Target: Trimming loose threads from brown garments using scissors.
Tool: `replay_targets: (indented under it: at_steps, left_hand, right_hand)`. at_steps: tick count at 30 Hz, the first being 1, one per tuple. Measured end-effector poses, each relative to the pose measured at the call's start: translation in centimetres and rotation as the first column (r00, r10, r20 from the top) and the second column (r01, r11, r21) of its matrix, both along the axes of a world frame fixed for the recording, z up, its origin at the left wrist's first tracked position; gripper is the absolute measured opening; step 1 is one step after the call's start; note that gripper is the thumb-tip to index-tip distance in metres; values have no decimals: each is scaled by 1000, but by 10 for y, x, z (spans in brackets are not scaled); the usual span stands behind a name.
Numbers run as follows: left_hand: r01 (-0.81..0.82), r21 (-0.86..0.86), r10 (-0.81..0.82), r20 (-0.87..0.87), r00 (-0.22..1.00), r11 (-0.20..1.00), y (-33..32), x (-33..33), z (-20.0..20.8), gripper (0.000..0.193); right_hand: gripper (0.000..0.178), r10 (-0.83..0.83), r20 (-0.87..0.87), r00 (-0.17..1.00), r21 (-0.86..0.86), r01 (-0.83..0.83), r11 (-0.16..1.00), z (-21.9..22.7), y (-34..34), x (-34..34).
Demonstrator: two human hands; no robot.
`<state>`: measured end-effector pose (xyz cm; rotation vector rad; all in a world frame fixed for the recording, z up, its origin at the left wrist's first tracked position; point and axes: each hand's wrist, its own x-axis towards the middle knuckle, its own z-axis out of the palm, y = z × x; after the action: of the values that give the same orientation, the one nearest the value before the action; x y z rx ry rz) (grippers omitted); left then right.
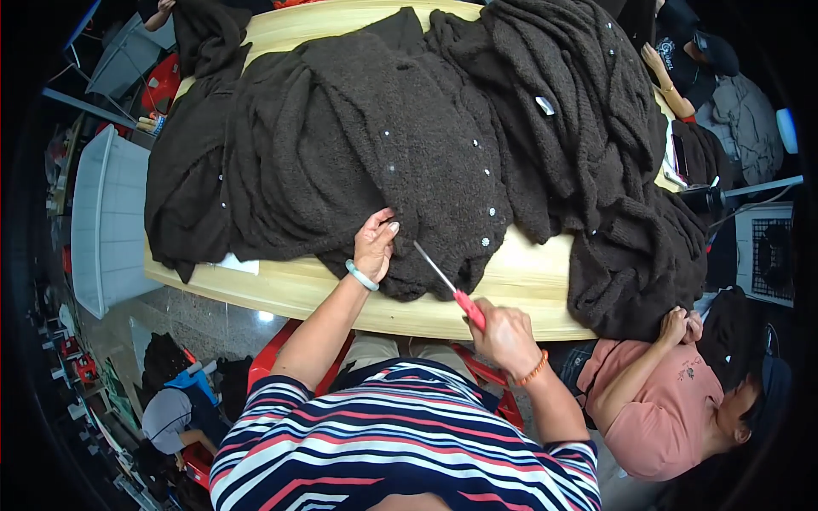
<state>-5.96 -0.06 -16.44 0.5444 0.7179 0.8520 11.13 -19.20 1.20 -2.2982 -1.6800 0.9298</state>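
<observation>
A dark brown knitted cardigan [426, 145] lies spread in front of me, with several small pale buttons down its right part. My left hand [375, 244] rests on its near edge, thumb and fingers closed on the fabric. In my right hand [504, 338], over the table's front edge, is a tool with a red handle [469, 307] and a long thin metal shaft. The fingers are wrapped round the handle. The shaft points up and left toward the cardigan; its tip is apart from my left hand. I cannot tell its exact kind.
More brown knitwear [562, 102] covers the wooden table [537, 285]. A person in a pink shirt [660, 404] handles cloth at the right; another person's arm [673, 89] is at the far right. A white bin [109, 221] stands left. A red chair [271, 356] is under me.
</observation>
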Motion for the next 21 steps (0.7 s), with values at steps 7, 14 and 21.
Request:
replay_targets:
  at_steps: [7, 14, 21]
  left_hand:
    - [86, -23, -87, -93, 992, 996, -8, 7, 5, 30]
    - [3, 105, -6, 24, 1000, 995, -9, -1, -2, 28]
    - [102, 311, 11, -340, 940, 945, 15, 9, 53, 53]
  right_hand:
    - [16, 28, 85, 996, 167, -42, 985, -19, 44, 14]
    - [19, 166, -65, 984, -83, -171, 982, -18, -18, 0]
    - [25, -9, -92, 996, 124, 21, 992, -14, -13, 7]
